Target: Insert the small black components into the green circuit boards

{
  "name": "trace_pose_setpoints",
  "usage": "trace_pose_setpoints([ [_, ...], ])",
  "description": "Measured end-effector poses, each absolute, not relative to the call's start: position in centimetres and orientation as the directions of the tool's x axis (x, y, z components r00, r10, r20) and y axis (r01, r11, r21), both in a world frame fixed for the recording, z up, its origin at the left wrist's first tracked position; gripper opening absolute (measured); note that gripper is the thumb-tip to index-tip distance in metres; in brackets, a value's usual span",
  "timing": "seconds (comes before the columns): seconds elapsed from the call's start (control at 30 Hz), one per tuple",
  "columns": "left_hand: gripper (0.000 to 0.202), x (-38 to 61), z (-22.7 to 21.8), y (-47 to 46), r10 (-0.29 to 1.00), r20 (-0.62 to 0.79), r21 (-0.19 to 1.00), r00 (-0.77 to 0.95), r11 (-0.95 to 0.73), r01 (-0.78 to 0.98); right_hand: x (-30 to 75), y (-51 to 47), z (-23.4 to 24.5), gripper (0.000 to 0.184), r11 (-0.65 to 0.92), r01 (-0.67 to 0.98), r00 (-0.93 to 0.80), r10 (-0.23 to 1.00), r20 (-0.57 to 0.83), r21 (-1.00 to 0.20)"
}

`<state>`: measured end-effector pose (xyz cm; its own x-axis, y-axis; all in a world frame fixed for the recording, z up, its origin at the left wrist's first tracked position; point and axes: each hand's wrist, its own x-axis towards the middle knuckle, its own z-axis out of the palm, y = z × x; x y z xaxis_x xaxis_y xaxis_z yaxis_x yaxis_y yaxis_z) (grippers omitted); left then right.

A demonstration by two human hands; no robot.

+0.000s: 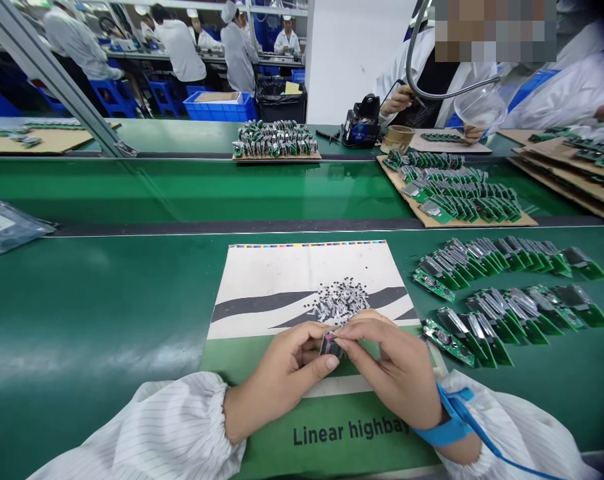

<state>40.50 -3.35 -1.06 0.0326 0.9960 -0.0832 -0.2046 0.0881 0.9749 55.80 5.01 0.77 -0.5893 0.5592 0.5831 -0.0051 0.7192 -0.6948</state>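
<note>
My left hand point(287, 370) is closed around a small circuit board point(328, 347) with a dark, shiny face, tilted up between thumb and fingers. At the board's upper end, thumb and forefinger of my right hand point(395, 360) are pinched together; whatever sits between those fingertips is too small to make out. A blue wrist strap point(447, 420) with a cord circles my right wrist. Just beyond both hands, a pile of tiny black and clear parts point(339, 300) lies on a printed cardboard sheet point(262, 353).
To the right stand two rows of green circuit boards point(522, 310) leaning on each other. More boards fill a cardboard sheet point(527, 220) beyond the ledge and another batch point(277, 140) at the back. A plastic bag point(7, 223) lies far left. A co-worker sits opposite, holding a clear bowl point(482, 107).
</note>
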Motion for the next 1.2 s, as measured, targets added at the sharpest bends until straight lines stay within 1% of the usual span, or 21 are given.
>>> trace_pose_setpoints([
  [0.13,0.016,40.5,-1.4,-3.4,0.997,-0.063,0.973,0.041,0.070,-0.221,55.9,5.1,0.4,0.019,0.672,-0.041,-0.593,0.579,0.559,-0.740],
  [0.33,0.015,40.4,-1.7,-3.4,0.999,-0.011,0.972,0.033,0.018,-0.235,56.3,5.2,-0.1,0.025,0.550,-0.107,-0.643,0.597,0.480,-0.828],
  [0.57,0.016,40.4,-1.7,-3.6,0.999,-0.025,0.973,0.035,0.033,-0.227,56.2,5.2,-0.3,0.022,0.514,-0.117,-0.642,0.614,0.460,-0.850],
  [0.67,0.016,40.5,-1.8,-3.7,0.999,-0.003,0.979,0.041,0.011,-0.204,56.1,5.2,-0.4,0.022,0.512,-0.123,-0.642,0.612,0.462,-0.850],
  [0.77,0.017,40.4,-1.8,-3.7,0.999,0.035,0.993,0.033,-0.031,-0.111,56.1,5.1,-0.4,0.022,0.518,-0.123,-0.649,0.603,0.464,-0.846],
  [0.87,0.016,40.3,-1.7,-3.7,0.996,0.088,0.994,0.017,-0.089,0.057,56.2,5.0,-0.3,0.022,0.518,-0.121,-0.651,0.603,0.461,-0.847],
  [0.97,0.014,40.2,-1.4,-3.8,0.985,0.172,0.952,0.006,-0.167,0.255,56.2,4.9,-0.3,0.020,0.505,-0.115,-0.655,0.609,0.447,-0.856],
  [1.03,0.015,40.2,-1.1,-3.9,0.975,0.223,0.913,0.005,-0.211,0.350,56.2,4.8,-0.1,0.019,0.499,-0.105,-0.662,0.610,0.435,-0.860],
  [1.2,0.019,40.0,-0.7,-3.7,0.952,0.306,0.848,0.010,-0.278,0.451,56.0,4.7,0.5,0.014,0.509,-0.072,-0.649,0.630,0.428,-0.858],
])
